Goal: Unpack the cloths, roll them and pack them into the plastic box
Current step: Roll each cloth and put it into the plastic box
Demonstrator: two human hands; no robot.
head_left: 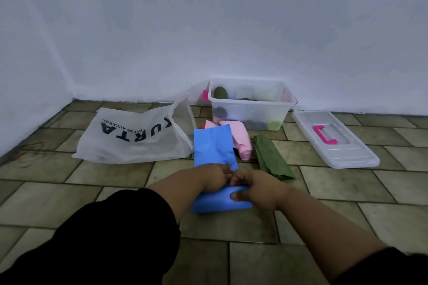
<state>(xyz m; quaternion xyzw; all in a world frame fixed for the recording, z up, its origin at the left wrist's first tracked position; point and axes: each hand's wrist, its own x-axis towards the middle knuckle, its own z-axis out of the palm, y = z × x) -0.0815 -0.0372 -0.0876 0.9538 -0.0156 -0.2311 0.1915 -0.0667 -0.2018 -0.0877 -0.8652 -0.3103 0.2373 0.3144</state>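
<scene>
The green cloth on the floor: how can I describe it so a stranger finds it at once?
Start at the clear plastic box against the wall. On the tiles before it, the green cloth lies between the pink cloth and the lid. Unlike its neighbours it is dark green, a long flat strip, not rolled.

Both hands, left hand (pixel 214 179) and right hand (pixel 257 186), grip the blue cloth (pixel 214 146) on the tiled floor (pixel 92 203), near the plastic box (pixel 251 104).
</scene>
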